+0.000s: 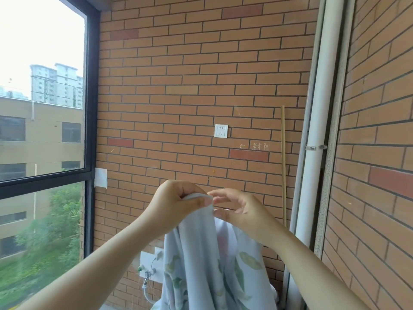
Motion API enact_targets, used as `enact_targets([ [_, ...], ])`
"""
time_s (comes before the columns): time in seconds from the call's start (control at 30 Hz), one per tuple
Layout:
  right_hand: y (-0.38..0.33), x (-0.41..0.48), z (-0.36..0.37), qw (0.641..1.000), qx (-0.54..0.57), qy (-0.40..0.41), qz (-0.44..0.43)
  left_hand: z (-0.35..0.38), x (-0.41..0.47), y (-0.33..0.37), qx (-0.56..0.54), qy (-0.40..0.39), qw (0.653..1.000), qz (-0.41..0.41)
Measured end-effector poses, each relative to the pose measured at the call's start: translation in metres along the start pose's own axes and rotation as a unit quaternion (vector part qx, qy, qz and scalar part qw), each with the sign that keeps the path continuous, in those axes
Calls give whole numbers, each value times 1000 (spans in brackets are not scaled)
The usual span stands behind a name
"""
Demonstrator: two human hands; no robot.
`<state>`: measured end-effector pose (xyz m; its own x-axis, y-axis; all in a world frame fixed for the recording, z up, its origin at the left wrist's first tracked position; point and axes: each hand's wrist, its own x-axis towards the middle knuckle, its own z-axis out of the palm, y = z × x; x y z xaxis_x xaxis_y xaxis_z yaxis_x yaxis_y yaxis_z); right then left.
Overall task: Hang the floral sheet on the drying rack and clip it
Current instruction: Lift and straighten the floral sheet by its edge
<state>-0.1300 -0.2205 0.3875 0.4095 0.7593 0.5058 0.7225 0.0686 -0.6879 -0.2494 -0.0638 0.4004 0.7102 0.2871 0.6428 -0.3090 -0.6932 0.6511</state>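
Observation:
The floral sheet (201, 260), pale blue with green leaf prints, hangs down in folds from my hands at the lower middle of the view. My left hand (176, 204) grips its bunched top edge between thumb and fingers. My right hand (237, 209) is just to the right, fingers curled, pinching the sheet's edge beside the left thumb. No drying rack and no clip appear in view.
A brick wall (201, 86) with a white socket (221, 131) faces me. A large window (42, 130) is on the left. White pipes (321, 130) and a thin wooden stick (283, 164) stand at the right corner. A tap (146, 276) sits low on the wall.

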Motion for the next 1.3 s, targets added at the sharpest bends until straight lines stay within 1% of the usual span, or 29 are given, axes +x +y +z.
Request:
enact_targets([
  [0.07,-2,2,5,999,18,-41,-7,0,-1,2,2,-7,1000,1],
  [0.1,-4,3,7,999,13,-46,-8,-1,-2,2,8,-8,1000,5],
  [0.27,-5,2,5,999,-26,-30,-2,-7,-2,-6,21,-3,1000,14],
  [0.37,-14,3,-5,994,-80,44,-59,-2,-5,-19,5,-48,999,-13],
  [0.47,-34,6,-21,977,-125,130,-117,13,-14,-36,-31,-97,994,-33],
  [0.63,-45,-1,-69,942,-135,276,-139,24,-30,-67,-50,-94,992,-65],
  [0.7,-37,-7,-84,932,-166,298,-120,16,-31,-70,-63,-88,992,-69],
  [0.73,-31,-11,-88,930,-186,299,-104,11,-28,-68,-70,-72,992,-71],
  [0.83,-13,-19,-91,931,-218,288,-59,-12,-8,-47,-108,10,992,-61],
  [0.93,-7,-21,-89,928,-228,291,-45,-34,11,-10,-151,72,986,-18],
  [1.03,-11,-21,-92,926,-205,314,-48,-41,17,17,-147,125,981,25],
  [1.1,-13,-18,-95,920,-215,326,-30,-38,17,23,-98,152,983,36],
  [1.17,-8,-16,-95,910,-248,331,18,-28,17,18,-55,146,988,17],
  [1.23,-3,-16,-88,906,-263,327,59,-14,12,11,-37,128,991,-6],
  [1.3,-7,-19,-75,926,-220,297,73,-1,6,5,-36,117,992,-19],
])
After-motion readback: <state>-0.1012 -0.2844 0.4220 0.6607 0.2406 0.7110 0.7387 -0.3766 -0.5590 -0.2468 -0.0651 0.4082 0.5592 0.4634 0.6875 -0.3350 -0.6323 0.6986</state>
